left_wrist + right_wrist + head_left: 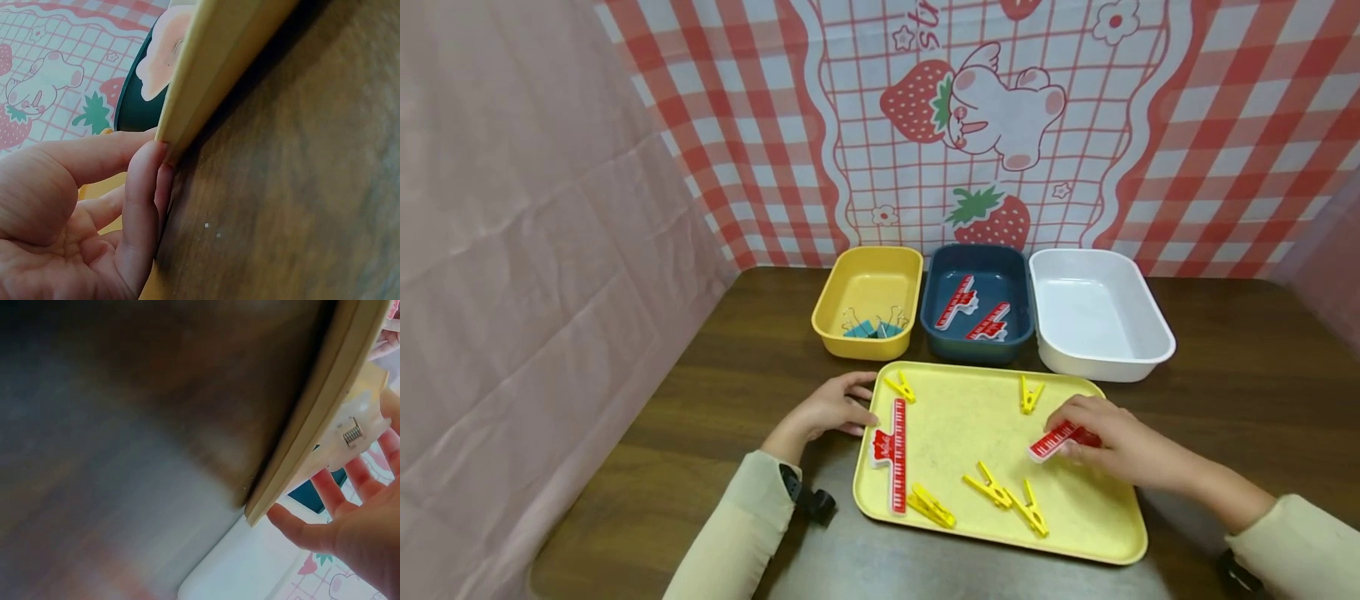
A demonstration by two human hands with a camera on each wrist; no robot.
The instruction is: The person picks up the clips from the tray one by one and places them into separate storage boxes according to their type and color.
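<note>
My right hand holds a red-and-white clip with a piano-key pattern over the right part of the yellow tray. In the right wrist view, the clip's pale back with its metal spring shows between the fingers. At the tray's left edge, my left hand pinches the rim between thumb and fingers. Beside it on the tray lies another red piano-key clip. Several yellow clothespins lie about the tray, among them one near the back and one at the front.
Behind the tray stand three bins side by side. The yellow bin holds teal binder clips, the dark blue bin two red piano-key clips, and the white bin is at right. A checked strawberry cloth hangs behind.
</note>
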